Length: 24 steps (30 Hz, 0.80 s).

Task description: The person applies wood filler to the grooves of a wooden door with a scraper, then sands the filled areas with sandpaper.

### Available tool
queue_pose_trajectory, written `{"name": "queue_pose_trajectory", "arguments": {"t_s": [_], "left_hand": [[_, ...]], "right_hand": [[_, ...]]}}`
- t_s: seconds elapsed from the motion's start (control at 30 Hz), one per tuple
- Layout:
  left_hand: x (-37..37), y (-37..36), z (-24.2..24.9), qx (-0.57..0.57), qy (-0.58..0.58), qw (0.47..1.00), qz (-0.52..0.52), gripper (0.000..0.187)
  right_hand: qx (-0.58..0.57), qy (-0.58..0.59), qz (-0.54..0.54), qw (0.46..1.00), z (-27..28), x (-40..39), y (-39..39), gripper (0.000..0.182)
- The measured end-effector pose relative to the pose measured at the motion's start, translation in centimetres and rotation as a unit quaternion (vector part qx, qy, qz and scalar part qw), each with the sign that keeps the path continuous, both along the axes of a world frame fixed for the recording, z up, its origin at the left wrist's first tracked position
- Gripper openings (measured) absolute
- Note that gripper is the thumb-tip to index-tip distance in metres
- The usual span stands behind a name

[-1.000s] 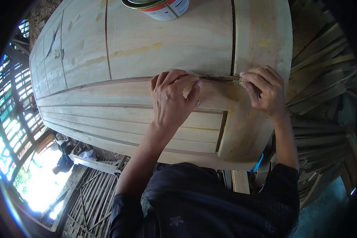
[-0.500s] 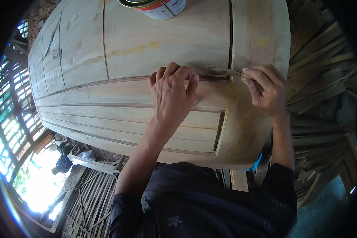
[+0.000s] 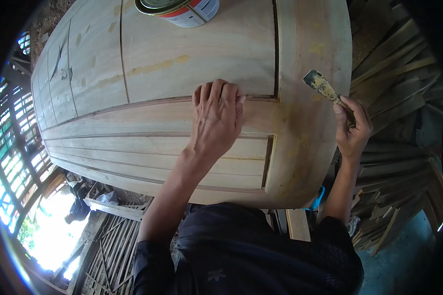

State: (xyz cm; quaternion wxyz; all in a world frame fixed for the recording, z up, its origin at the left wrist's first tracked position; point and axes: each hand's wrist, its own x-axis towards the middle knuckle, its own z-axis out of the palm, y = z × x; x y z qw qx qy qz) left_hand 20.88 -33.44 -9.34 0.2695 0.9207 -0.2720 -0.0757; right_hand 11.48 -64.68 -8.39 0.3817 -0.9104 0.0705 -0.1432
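Observation:
My right hand (image 3: 353,129) grips a putty knife (image 3: 325,89) by its handle, above the right part of a pale wooden door panel (image 3: 206,61). The blade is dark and smeared with yellowish putty, and it points up and left, apart from the wood. My left hand (image 3: 215,115) rests on the panel with its fingers curled, beside the brown groove (image 3: 261,97) that runs along the wood. The back of this hand hides whatever its fingers may hold.
An open tin (image 3: 182,12) with a red and white label stands on the panel at the top. Yellow putty patches (image 3: 160,65) mark the wood. Stacked wooden strips (image 3: 394,167) lie to the right, and slats (image 3: 110,250) lie at lower left.
My right hand has lifted the putty knife off the groove and moved right, turning the blade upward. My left hand stays near the same spot, its fingers drawn closer together. The view shifts slightly.

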Motion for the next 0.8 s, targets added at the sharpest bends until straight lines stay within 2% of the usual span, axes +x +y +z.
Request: {"name": "queue_pose_trajectory", "arguments": {"t_s": [0.33,0.4,0.43,0.5,0.53,0.67,0.73,0.8], "left_hand": [[0.1,0.0,0.4,-0.003,-0.003,1.0,-0.006,0.012],[0.1,0.3,0.3,0.001,-0.011,1.0,-0.002,0.012],[0.2,0.4,0.2,0.004,-0.02,1.0,0.002,0.012],[0.6,0.7,0.2,0.006,-0.033,0.999,0.004,0.011],[0.8,0.9,0.3,0.011,-0.021,1.0,0.004,0.011],[1.3,1.3,0.3,0.009,-0.01,1.0,0.0,0.009],[1.5,1.3,0.2,0.006,-0.018,1.0,-0.006,0.009],[1.4,1.3,-0.1,0.002,-0.022,1.0,-0.009,0.009]], "right_hand": [[0.003,0.0,-0.005,1.0,0.0,-1.2,0.1,0.022],[-0.105,0.015,-0.013,0.994,0.4,-1.2,0.7,0.021],[-0.105,0.011,-0.015,0.994,0.4,-1.1,1.5,0.021],[0.008,0.033,-0.116,0.993,-0.1,-0.9,3.7,0.02],[0.008,0.028,-0.118,0.993,-0.4,-0.8,4.3,0.02],[-0.082,-0.008,-0.087,0.993,-0.9,0.4,5.5,0.021],[-0.26,-0.038,-0.067,0.963,1.0,1.6,7.3,0.024],[-0.127,-0.033,0.022,0.991,0.9,3.0,9.6,0.023]]}}
